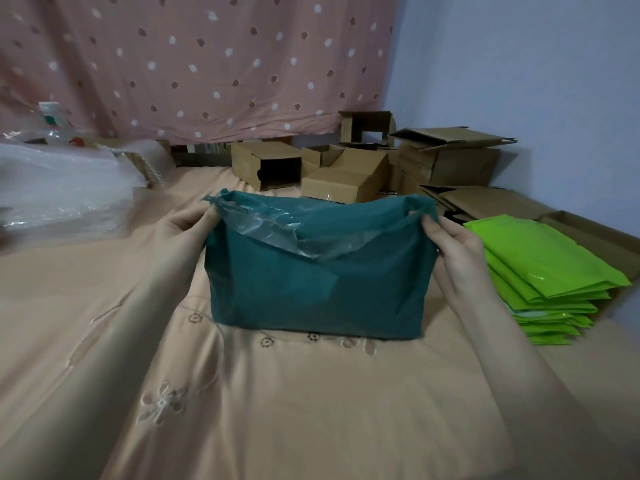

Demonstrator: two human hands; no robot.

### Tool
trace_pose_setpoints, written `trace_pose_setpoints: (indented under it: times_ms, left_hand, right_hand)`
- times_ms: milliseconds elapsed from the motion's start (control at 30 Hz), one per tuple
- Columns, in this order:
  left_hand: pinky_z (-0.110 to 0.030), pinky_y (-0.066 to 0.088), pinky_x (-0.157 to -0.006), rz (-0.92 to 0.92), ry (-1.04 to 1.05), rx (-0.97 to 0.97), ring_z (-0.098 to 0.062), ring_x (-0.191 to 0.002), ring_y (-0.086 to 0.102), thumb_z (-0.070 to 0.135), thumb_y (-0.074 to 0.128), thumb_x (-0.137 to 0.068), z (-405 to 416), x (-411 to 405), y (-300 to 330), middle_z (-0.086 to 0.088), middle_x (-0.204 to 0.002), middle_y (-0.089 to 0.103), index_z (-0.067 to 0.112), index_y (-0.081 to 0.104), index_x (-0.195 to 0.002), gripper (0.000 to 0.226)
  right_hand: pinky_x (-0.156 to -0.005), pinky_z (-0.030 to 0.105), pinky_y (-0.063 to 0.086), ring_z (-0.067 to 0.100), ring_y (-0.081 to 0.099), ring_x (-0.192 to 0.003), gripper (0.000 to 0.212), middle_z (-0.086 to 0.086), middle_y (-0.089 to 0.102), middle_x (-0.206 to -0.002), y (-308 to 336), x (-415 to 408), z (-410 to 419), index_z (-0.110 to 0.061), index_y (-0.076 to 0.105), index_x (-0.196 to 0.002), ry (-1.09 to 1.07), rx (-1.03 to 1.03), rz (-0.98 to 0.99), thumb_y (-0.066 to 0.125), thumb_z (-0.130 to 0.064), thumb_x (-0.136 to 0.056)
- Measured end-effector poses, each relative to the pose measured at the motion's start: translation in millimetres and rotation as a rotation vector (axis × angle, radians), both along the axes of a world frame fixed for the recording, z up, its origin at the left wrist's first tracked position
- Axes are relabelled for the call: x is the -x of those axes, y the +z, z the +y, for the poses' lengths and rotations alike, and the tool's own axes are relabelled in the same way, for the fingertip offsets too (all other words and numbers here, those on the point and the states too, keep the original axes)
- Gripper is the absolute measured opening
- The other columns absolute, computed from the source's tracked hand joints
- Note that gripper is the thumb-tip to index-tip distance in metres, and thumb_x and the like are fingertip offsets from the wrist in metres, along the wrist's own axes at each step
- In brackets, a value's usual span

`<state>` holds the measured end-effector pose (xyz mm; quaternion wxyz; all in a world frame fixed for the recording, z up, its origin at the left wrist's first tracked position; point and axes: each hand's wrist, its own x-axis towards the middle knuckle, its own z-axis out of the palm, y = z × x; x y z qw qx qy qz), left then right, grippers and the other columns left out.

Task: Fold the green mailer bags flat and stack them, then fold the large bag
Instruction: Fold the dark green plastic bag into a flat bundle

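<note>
Hidden bits first: your left hand (188,226) has its fingertips tucked behind the top left corner of the dark teal bag (320,268), so only thumb and knuckles show. Your right hand (453,251) is pinched shut on the top right corner, thumb in front, the other fingers behind the plastic. Both hands closed on the bag, one corner each.

The bag hangs upright at mid-bed, bottom edge at or just above the peach bedspread (242,393); contact can't be confirmed. Its long axis runs left-right, mouth up. A translucent flap (277,230) folds down over the front from the upper left. Whatever's inside the bag can't be seen.

Count: one teal bag. One stack of lime green mailer bags (543,271) lies flat at the bed's right edge, just right of your right hand, long axes running toward the far right. Individual layers blur together near the bottom, so roughly ten, no exact count.

The far edge has cardboard boxes (339,174), at least five, some open, some flattened; overlap blocks a firm number. Clear bubble wrap (59,188) sits on the far left, cut off by the frame. A dotted pink curtain (194,60) hangs behind.
</note>
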<state>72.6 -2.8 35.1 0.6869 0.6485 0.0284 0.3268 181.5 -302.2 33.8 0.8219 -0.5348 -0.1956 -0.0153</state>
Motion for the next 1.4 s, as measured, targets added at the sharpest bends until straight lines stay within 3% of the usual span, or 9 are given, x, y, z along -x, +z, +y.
trace_pose_setpoints:
  times_ms: [100,300,500,633,733,833,967,1167,1400]
  left_hand:
    - [-0.018,0.053,-0.071,-0.034,-0.031,0.107,-0.008,-0.08,0.064,0.02,0.061,-0.084,4,-4,-2,0.007,-0.083,0.073,0.023,0.077,-0.081,0.017]
    - [-0.017,0.053,-0.078,0.053,-0.121,0.152,-0.013,-0.102,0.063,-0.019,0.04,-0.081,14,-1,-1,0.001,-0.116,0.065,0.026,0.077,-0.086,0.059]
    - [-0.016,0.054,-0.069,0.046,-0.026,0.161,-0.007,-0.085,0.069,0.016,0.061,-0.088,5,1,6,0.005,-0.092,0.074,0.022,0.074,-0.089,0.015]
    - [-0.016,0.054,-0.069,0.053,-0.078,0.087,-0.004,-0.086,0.068,0.031,0.06,-0.083,9,1,6,0.01,-0.092,0.074,0.024,0.069,-0.1,0.02]
    - [-0.017,0.054,-0.069,0.074,-0.154,0.064,-0.006,-0.084,0.069,0.042,0.066,-0.067,13,4,5,0.008,-0.092,0.074,0.026,0.075,-0.089,0.029]
    - [-0.017,0.053,-0.061,0.091,-0.101,0.05,-0.007,-0.071,0.068,0.036,0.067,-0.069,14,3,3,0.005,-0.078,0.074,0.026,0.077,-0.077,0.017]
    - [-0.024,0.053,-0.071,0.069,0.076,-0.001,-0.013,-0.074,0.064,0.038,0.073,-0.069,17,0,3,0.004,-0.076,0.072,0.021,0.075,-0.077,0.019]
    - [-0.011,0.048,-0.06,-0.05,0.264,-0.096,0.004,-0.062,0.06,0.023,0.069,-0.083,0,-2,8,0.018,-0.064,0.069,0.02,0.07,-0.083,0.003]
    - [-0.011,0.048,-0.066,-0.036,0.316,-0.139,0.004,-0.075,0.063,0.034,0.071,-0.08,4,8,17,0.019,-0.074,0.071,0.031,0.072,-0.084,0.005]
  right_hand:
    - [-0.078,0.025,0.052,0.017,0.067,-0.091,0.025,0.005,0.074,-0.094,0,-3,-2,-0.011,0.076,-0.086,-0.077,-0.013,0.042,0.074,-0.028,-0.067]
    - [-0.07,0.018,0.052,0.009,0.068,-0.077,0.01,-0.002,0.075,-0.081,4,2,0,-0.007,0.07,-0.089,-0.145,-0.031,0.072,0.06,-0.006,-0.088]
    - [-0.071,0.02,0.052,0.009,0.068,-0.079,0.006,-0.002,0.075,-0.082,5,5,4,-0.008,0.07,-0.088,-0.195,-0.026,0.082,0.065,-0.009,-0.086]
    - [-0.071,0.021,0.054,0.01,0.068,-0.078,0.007,-0.002,0.075,-0.082,6,8,5,-0.009,0.071,-0.09,-0.228,-0.057,0.111,0.067,-0.01,-0.084]
    - [-0.066,0.018,0.052,0.007,0.068,-0.073,0.004,-0.005,0.074,-0.076,5,10,7,-0.01,0.07,-0.086,-0.256,-0.083,0.112,0.066,-0.009,-0.084]
    - [-0.065,0.018,0.051,0.006,0.067,-0.072,0.003,-0.006,0.073,-0.074,2,10,10,-0.01,0.07,-0.084,-0.293,-0.088,0.102,0.067,-0.009,-0.084]
    - [-0.075,0.024,0.051,0.012,0.065,-0.081,0.003,-0.007,0.073,-0.078,-1,9,14,-0.015,0.072,-0.082,-0.354,-0.047,0.048,0.07,-0.012,-0.082]
    - [-0.074,0.024,0.048,0.009,0.061,-0.077,0.018,-0.009,0.068,-0.073,2,14,15,-0.018,0.068,-0.095,-0.46,0.002,-0.109,0.071,-0.008,-0.081]
    - [-0.054,0.023,0.036,0.009,0.042,-0.052,0.04,0.006,0.046,-0.065,13,23,6,-0.022,0.042,-0.105,-0.577,0.104,-0.291,0.072,-0.01,-0.08]
